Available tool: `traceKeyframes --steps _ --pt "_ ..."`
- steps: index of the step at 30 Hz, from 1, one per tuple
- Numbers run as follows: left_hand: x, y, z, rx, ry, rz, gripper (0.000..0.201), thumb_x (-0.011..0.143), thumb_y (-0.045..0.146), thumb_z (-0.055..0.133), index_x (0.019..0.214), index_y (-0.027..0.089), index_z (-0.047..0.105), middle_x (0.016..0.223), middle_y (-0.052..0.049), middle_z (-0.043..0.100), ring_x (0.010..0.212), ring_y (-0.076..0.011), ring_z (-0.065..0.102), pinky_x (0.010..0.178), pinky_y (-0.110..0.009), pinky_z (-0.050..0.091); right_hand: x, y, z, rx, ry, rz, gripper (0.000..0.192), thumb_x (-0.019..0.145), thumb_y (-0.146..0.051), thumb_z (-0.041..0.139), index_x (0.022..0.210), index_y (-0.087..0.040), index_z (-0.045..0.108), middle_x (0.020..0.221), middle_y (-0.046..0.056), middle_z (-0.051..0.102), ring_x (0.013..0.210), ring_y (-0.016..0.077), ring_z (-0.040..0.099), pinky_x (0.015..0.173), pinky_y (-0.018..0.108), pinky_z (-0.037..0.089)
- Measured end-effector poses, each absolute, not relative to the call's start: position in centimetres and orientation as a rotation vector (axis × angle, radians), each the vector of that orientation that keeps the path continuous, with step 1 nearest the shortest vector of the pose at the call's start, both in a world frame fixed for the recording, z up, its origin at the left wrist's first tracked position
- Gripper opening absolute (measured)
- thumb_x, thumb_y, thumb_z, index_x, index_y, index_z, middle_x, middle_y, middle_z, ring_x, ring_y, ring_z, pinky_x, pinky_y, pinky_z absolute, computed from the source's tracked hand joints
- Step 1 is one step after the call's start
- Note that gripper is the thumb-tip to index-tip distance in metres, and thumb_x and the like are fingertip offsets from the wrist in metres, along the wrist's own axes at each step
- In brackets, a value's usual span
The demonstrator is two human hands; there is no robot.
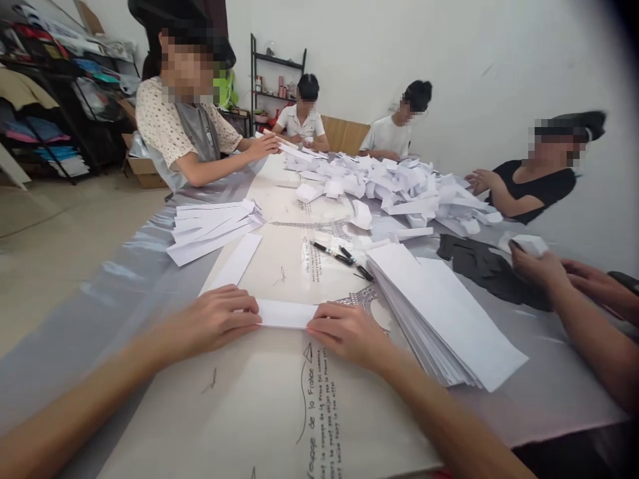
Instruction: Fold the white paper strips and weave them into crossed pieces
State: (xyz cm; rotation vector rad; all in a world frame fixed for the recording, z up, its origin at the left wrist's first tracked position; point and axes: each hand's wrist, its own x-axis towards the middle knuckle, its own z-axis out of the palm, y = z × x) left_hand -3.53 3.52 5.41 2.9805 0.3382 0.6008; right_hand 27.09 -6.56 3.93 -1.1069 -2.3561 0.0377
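A folded white paper strip point(284, 314) lies across the printed tablecloth, stretched between my two hands. My left hand point(212, 320) pinches its left end, fingers bent over the edge. On the right end, my right hand point(352, 331) grips it with thumb and fingers together. Just beyond my left hand rests a single paper strip point(238, 258), and past it a fanned pile of folded strips point(212, 226). To the right of my right hand stands a thick stack of white paper sheets point(449, 313), spread at a slant.
Several pens point(344, 256) lie beyond the held strip. A large heap of folded papers point(394, 179) covers the table's far part. Dark flat pieces point(486, 266) lie at right, near another person's hand point(542, 266) holding white paper. Other people sit around the table point(114, 279).
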Motion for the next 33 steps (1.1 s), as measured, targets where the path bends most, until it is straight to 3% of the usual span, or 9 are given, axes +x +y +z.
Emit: traceKeyframes --steps 9,16,20,23,26,30,33 --pt "-5.8 5.7 6.0 2.795 0.531 0.702 0.026 0.105 0.038 0.056 0.096 0.026 0.078 0.097 -0.002 0.077 0.082 -0.0156 0.071 0.076 -0.025 0.05 29.1 -5.8 4.2 -1.131 -2.221 0.282 0.025 0.104 -0.027 0.056 0.092 -0.021 0.077 0.087 0.005 0.072 0.072 0.0154 0.065 0.066 0.029 0.05" --pt "-6.3 7.6 8.7 2.232 1.019 1.077 0.03 0.086 0.053 0.074 0.078 0.024 0.076 0.083 -0.002 0.076 0.076 -0.0198 0.068 0.071 -0.027 0.053 29.7 -4.5 5.8 -1.31 -1.862 0.465 0.03 0.098 -0.043 0.062 0.082 -0.024 0.078 0.081 0.004 0.072 0.067 0.0178 0.061 0.059 0.032 0.047" --pt "-4.1 10.0 8.2 2.069 1.226 1.148 0.036 0.089 0.055 0.067 0.094 0.02 0.075 0.078 -0.003 0.071 0.074 -0.0209 0.067 0.069 -0.031 0.055 29.2 -2.9 6.3 -1.462 -1.723 0.695 0.032 0.094 -0.049 0.062 0.084 -0.022 0.077 0.093 0.006 0.077 0.076 0.0209 0.065 0.061 0.031 0.049" --pt "-2.2 10.6 6.4 2.34 1.254 1.274 0.039 0.094 0.048 0.06 0.115 0.017 0.069 0.114 -0.012 0.069 0.102 -0.0272 0.067 0.092 -0.042 0.055 28.9 -1.5 5.4 -1.569 -1.727 0.746 0.031 0.092 -0.045 0.062 0.077 -0.02 0.073 0.091 0.006 0.077 0.082 0.0224 0.067 0.07 0.031 0.052" --pt "-0.7 9.0 3.8 2.761 1.079 0.993 0.039 0.102 0.043 0.05 0.129 0.019 0.063 0.142 -0.015 0.059 0.129 -0.031 0.057 0.11 -0.049 0.044 29.0 -0.5 4.1 -1.632 -1.754 0.752 0.029 0.09 -0.04 0.062 0.071 -0.019 0.07 0.081 0.005 0.076 0.078 0.0221 0.068 0.07 0.032 0.052" --pt "0.3 6.7 1.4 2.89 0.883 0.547 0.047 0.108 0.047 0.039 0.144 0.021 0.054 0.156 -0.012 0.049 0.145 -0.0288 0.044 0.119 -0.046 0.034 29.5 0.1 4.1 -1.729 -1.825 0.782 0.022 0.092 -0.037 0.061 0.086 -0.019 0.071 0.071 0.003 0.073 0.051 0.0156 0.062 0.05 0.028 0.048" --pt "0.4 6.8 1.1 2.873 0.837 0.493 0.049 0.109 0.049 0.036 0.146 0.022 0.053 0.157 -0.012 0.049 0.145 -0.0281 0.045 0.118 -0.046 0.033 28.8 0.3 5.1 -1.779 -1.898 0.671 0.016 0.089 -0.034 0.068 0.095 -0.02 0.072 0.079 0.005 0.074 0.061 0.0193 0.066 0.058 0.032 0.053"
